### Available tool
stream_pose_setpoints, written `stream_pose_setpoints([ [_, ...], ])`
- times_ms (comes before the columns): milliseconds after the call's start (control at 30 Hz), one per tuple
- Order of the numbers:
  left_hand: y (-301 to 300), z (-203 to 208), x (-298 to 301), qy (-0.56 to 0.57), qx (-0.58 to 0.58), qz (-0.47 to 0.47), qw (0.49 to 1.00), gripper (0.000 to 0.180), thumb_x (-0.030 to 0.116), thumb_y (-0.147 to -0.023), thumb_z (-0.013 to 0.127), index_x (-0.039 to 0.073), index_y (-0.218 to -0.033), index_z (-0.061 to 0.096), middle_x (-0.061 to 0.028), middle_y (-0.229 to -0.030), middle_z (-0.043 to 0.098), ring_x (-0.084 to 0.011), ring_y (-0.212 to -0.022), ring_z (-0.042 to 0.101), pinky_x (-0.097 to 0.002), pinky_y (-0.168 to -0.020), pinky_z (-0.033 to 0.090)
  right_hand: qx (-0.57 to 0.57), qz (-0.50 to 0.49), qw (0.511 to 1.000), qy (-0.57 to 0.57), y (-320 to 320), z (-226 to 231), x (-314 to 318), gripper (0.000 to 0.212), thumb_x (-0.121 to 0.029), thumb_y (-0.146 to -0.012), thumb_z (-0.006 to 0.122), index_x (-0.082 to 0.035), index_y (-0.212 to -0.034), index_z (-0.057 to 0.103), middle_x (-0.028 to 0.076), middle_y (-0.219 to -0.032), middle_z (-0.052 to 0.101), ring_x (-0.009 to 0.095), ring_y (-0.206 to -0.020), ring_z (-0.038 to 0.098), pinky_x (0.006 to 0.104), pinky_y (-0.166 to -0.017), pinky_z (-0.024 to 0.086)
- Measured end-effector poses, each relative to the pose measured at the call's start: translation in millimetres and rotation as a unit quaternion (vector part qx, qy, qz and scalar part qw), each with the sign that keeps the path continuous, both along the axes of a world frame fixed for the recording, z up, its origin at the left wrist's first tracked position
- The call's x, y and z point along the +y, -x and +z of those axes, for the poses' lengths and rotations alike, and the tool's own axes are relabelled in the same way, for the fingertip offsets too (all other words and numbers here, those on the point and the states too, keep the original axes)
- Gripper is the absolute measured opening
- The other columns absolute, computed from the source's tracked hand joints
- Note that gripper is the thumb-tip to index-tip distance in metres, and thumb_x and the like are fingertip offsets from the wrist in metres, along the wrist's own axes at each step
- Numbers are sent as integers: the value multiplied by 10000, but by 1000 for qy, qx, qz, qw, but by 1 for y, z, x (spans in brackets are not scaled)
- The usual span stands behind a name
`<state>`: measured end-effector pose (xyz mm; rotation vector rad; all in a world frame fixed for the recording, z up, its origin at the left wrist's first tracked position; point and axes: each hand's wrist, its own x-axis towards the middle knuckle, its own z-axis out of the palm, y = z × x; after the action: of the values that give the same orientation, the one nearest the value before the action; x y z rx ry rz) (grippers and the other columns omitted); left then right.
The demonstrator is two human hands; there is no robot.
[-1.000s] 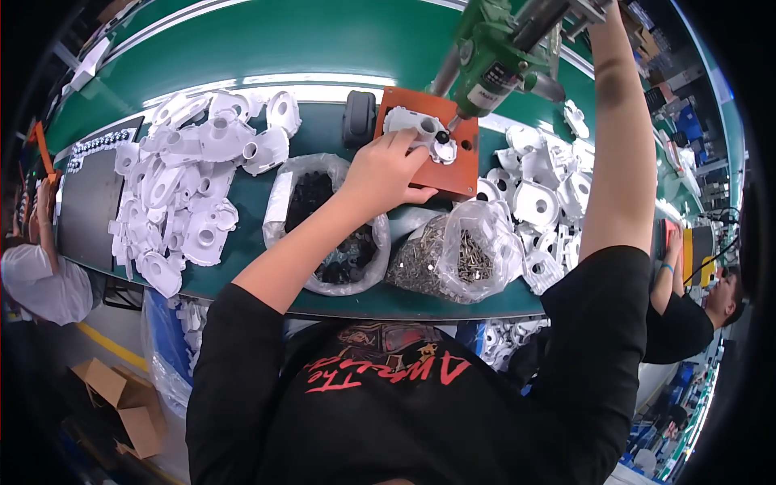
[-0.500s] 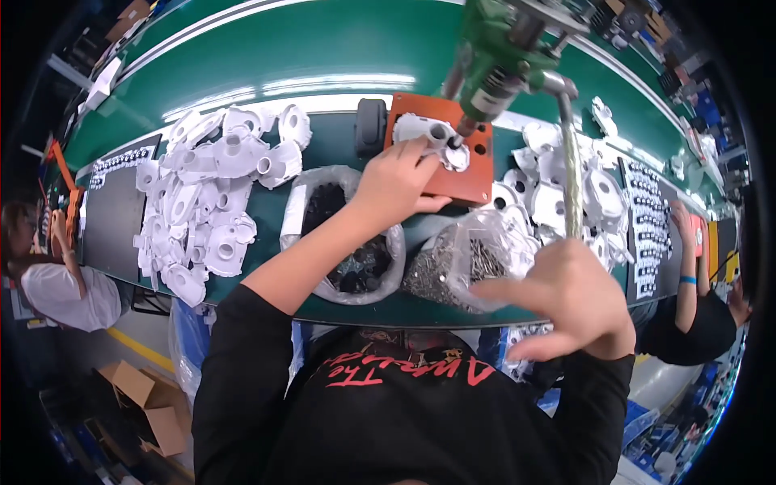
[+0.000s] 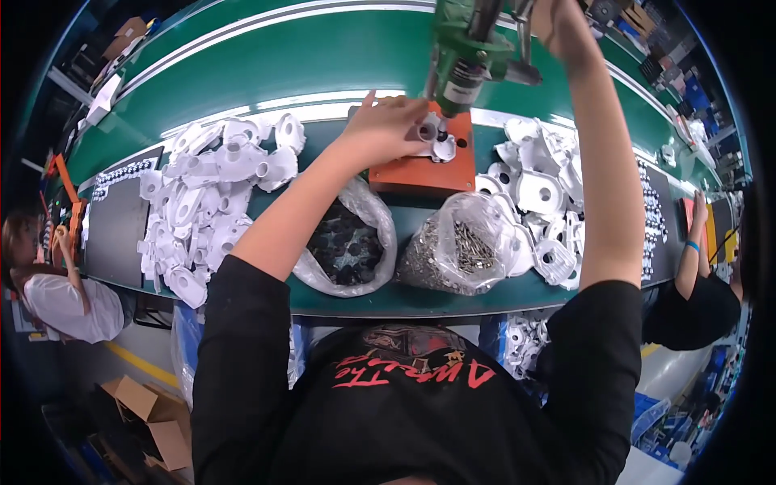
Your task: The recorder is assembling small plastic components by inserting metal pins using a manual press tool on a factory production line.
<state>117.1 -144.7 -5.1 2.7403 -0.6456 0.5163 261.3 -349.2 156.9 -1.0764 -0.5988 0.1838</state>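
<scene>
An orange fixture block stands on the green bench with a white plastic housing on its top. My left hand reaches over the block's left side, its fingers curled on the housing's left edge. A green hand-lever press hangs over the block, its lower end just above the housing. High at the upper right, my right hand is raised beside the press's metal lever parts. The upper frame edge and motion blur hide its fingers and whatever they may hold.
Piles of white housings lie left and right. A bag of black parts and a bag of metal screws sit near the front edge. Co-workers sit at both sides. An open carton stands on the floor.
My right hand has swung from the bench's front up to the top of the view. The press lever no longer hangs down at the right. The left hand stays at the housing.
</scene>
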Motion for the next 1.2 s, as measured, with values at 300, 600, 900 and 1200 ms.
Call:
stream_pose_setpoints([
  [300,-37,51,72,59,178,196,962,449,469,-770,600,73,-976,650,-132,-978,657,-284,-923,628,-381,-787,491,-140,-307,921,192,132,-71,-86,331,-122,-894,473,11,-1195,512,91,-1139,589,171,-1069,533,285,-910,394],
  [600,-6,24,152,-38,292,195,935,448,421,-769,643,26,-978,607,-167,-967,654,-323,-922,621,-426,-775,483,-213,-194,663,691,254,-163,-140,455,-69,-653,696,-31,-1080,546,146,-1100,546,311,-1018,512,366,-896,399],
  [900,101,-24,121,-187,56,278,941,378,263,-780,597,41,-1079,531,-187,-960,593,-382,-920,584,-464,-766,481,-181,-267,718,616,262,-199,-125,358,-124,-755,668,-45,-1089,568,148,-1041,590,342,-975,556,382,-832,436],
  [1200,96,-47,177,-98,124,263,952,331,204,-800,571,18,-1068,514,-190,-738,625,-331,-644,622,-439,-615,509,193,-225,942,155,240,-158,-131,197,-98,-893,541,-17,-1072,547,81,-914,646,153,-784,641,266,-581,513],
])
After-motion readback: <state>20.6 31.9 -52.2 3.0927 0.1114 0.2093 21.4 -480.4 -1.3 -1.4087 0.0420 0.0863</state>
